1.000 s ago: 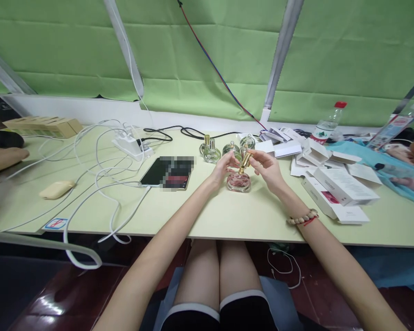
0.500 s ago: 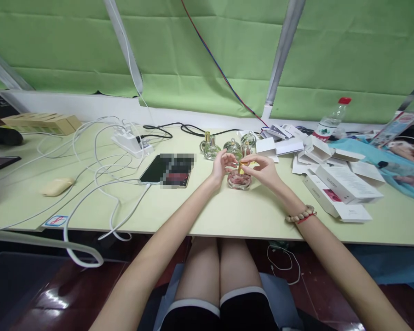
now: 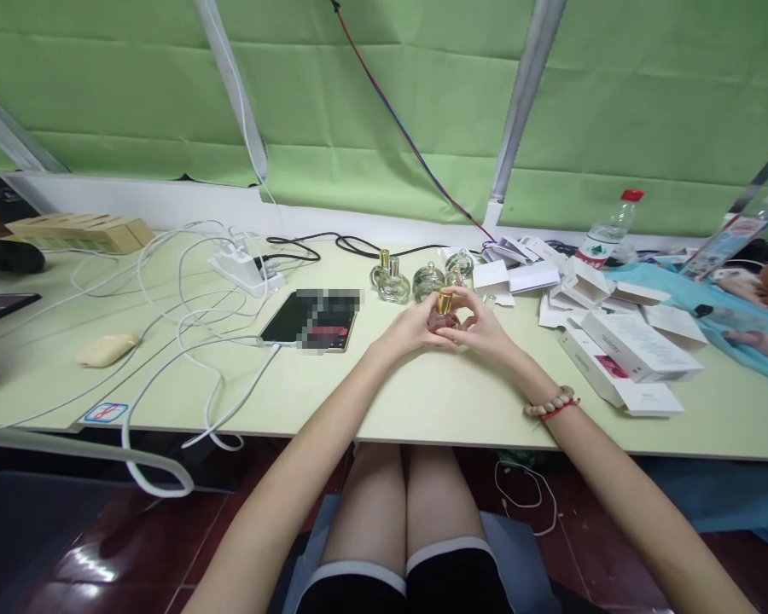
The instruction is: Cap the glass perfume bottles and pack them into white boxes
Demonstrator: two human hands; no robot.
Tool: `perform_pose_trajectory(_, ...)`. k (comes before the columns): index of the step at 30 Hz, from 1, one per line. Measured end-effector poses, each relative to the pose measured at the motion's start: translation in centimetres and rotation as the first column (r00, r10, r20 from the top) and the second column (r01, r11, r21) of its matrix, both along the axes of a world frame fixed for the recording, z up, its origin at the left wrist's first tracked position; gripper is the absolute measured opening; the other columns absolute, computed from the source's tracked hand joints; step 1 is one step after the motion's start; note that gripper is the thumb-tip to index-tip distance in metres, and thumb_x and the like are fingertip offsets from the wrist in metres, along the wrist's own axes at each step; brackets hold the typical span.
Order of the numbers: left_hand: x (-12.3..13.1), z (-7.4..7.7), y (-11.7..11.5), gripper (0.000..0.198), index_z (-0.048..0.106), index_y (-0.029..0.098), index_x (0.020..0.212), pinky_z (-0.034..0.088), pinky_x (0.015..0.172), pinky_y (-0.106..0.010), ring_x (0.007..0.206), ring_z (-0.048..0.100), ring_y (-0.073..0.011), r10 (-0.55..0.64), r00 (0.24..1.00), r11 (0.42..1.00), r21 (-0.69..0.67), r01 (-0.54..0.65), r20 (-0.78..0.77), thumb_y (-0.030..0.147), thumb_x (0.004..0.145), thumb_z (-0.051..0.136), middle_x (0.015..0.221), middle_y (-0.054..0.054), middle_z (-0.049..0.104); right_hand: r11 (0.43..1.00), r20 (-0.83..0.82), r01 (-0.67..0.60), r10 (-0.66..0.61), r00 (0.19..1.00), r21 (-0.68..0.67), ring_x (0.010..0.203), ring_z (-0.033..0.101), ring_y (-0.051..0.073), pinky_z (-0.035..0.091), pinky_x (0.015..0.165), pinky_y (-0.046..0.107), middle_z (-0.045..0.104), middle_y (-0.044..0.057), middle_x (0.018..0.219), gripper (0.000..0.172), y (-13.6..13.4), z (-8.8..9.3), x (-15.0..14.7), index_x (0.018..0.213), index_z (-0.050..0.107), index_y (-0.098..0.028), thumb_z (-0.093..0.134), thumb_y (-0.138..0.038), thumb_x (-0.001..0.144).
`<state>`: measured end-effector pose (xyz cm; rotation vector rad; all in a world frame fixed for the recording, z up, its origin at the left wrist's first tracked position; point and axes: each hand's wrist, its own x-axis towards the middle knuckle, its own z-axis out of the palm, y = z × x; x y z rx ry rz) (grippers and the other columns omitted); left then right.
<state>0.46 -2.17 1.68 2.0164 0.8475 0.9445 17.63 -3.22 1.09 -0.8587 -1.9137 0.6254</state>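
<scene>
A pink perfume bottle (image 3: 443, 319) with a gold cap (image 3: 445, 302) stands upright between my two hands. My left hand (image 3: 416, 328) wraps round its left side. On the other side my right hand (image 3: 480, 328) grips it, the index finger up by the cap and the thumb low at the front. Fingers cover much of the glass. Just behind are several clear glass perfume bottles: a pair (image 3: 392, 280) with gold and silver caps to the left, a round one (image 3: 428, 281) in the middle, and another (image 3: 459, 264) partly hidden by my right hand.
Opened white boxes (image 3: 640, 341) spread over the right of the table, near a red-capped water bottle (image 3: 608, 230) and a blue plastic bag (image 3: 710, 307). Left of my hands lie a phone (image 3: 311, 320), white cables (image 3: 192, 315) and a power strip (image 3: 243, 269). Yellow cartons (image 3: 80, 232) sit at the far left.
My right hand has come down from the gold cap to the bottle's side. My left hand has closed in round the glass from the left, and both now hold the bottle.
</scene>
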Motion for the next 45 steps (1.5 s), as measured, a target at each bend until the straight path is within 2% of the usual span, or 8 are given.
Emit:
perform_pose_trajectory(5,-1.5,0.3,0.8,0.043,0.062,0.022,0.092,0.044,0.077,-0.029,0.086,0.061,-0.0230,0.266,0.952,0.952,0.196,-0.235,-0.154,0.039,0.057,0.079,0.088,-0.002,0.066,0.995,0.046,0.092,-0.093,0.995,0.021,0.095,0.058,0.022,0.047,0.050,0.025,0.057,0.010,0.115,0.067,0.4,-0.7,0.1,0.130,0.043,-0.024,0.070,-0.037,0.070)
perform_pose_trajectory(14,-3.5,0.1,2.0,0.079,0.044,0.015,0.121,0.036,0.098,-0.041,0.117,0.045,-0.0317,0.701,0.671,0.708,0.348,-0.615,-0.242,0.037,0.056,0.082,0.120,-0.016,0.050,0.965,0.108,0.237,-0.248,0.963,0.109,0.083,0.058,0.018,0.051,0.065,0.034,0.057,0.009,0.115,0.037,1.0,-1.2,0.8,0.113,0.055,-0.021,0.059,-0.030,0.077)
perform_pose_trajectory(19,-3.6,-0.5,2.9,0.096,0.026,0.019,0.137,0.032,0.102,-0.046,0.130,0.034,-0.0332,0.708,0.674,0.698,0.354,-0.623,-0.210,0.041,0.060,0.079,0.139,-0.018,0.035,0.968,0.157,0.243,-0.251,0.955,0.070,0.094,0.056,0.022,0.051,0.061,0.032,0.052,0.011,0.122,0.047,0.9,-1.6,0.4,0.121,0.050,-0.022,0.058,-0.027,0.075)
perform_pose_trajectory(23,-3.6,-1.0,3.6,0.085,0.029,0.023,0.136,0.030,0.103,-0.046,0.128,0.038,-0.0311,0.684,0.705,0.717,0.349,-0.603,-0.187,0.040,0.067,0.074,0.137,-0.015,0.041,0.960,0.217,0.263,-0.278,0.936,0.095,0.112,0.048,0.028,0.048,0.081,0.042,0.048,0.013,0.129,0.059,1.3,-2.1,0.7,0.128,0.044,-0.020,0.059,-0.027,0.072)
perform_pose_trajectory(28,-3.4,-1.2,4.0,0.069,0.042,0.021,0.128,0.034,0.099,-0.043,0.119,0.044,-0.0314,0.783,0.587,0.617,0.376,-0.692,-0.204,0.041,0.069,0.072,0.125,-0.013,0.050,0.949,0.253,0.272,-0.306,0.918,0.162,0.119,0.043,0.030,0.032,0.101,0.049,0.051,0.012,0.130,0.060,1.6,-2.3,0.8,0.128,0.043,-0.020,0.059,-0.028,0.071)
perform_pose_trajectory(39,-2.8,-1.3,3.8,0.074,0.031,0.012,0.134,0.032,0.098,-0.048,0.119,0.041,-0.0365,0.903,0.410,0.423,0.446,-0.788,-0.132,0.049,0.078,0.060,0.132,-0.023,0.040,0.906,0.209,0.302,-0.370,0.905,0.295,0.111,0.049,0.029,0.038,0.097,0.047,0.053,0.013,0.124,0.053,3.1,-2.7,-1.3,0.126,0.045,-0.018,0.053,-0.022,0.074)
perform_pose_trajectory(42,-1.7,-1.2,2.9,0.058,0.035,0.014,0.130,0.030,0.100,-0.046,0.122,0.038,-0.0336,0.867,0.495,0.448,0.509,-0.735,-0.049,0.045,0.083,0.053,0.136,-0.021,0.037,0.887,0.113,0.343,-0.392,0.913,0.308,0.095,0.055,0.025,0.043,0.090,0.043,0.059,0.013,0.112,0.047,3.9,-2.6,-1.6,0.121,0.048,-0.016,0.054,-0.025,0.075)
perform_pose_trajectory(45,0.0,-1.4,1.7,0.040,0.040,0.018,0.122,0.031,0.100,-0.044,0.118,0.041,-0.0282,0.756,0.653,0.559,0.552,-0.618,-0.035,0.036,0.088,0.045,0.128,-0.017,0.043,0.885,0.042,0.383,-0.408,0.912,0.265,0.080,0.057,0.021,0.047,0.080,0.039,0.065,0.009,0.096,0.035,4.6,-2.2,-1.2,0.112,0.053,-0.018,0.052,-0.028,0.079)
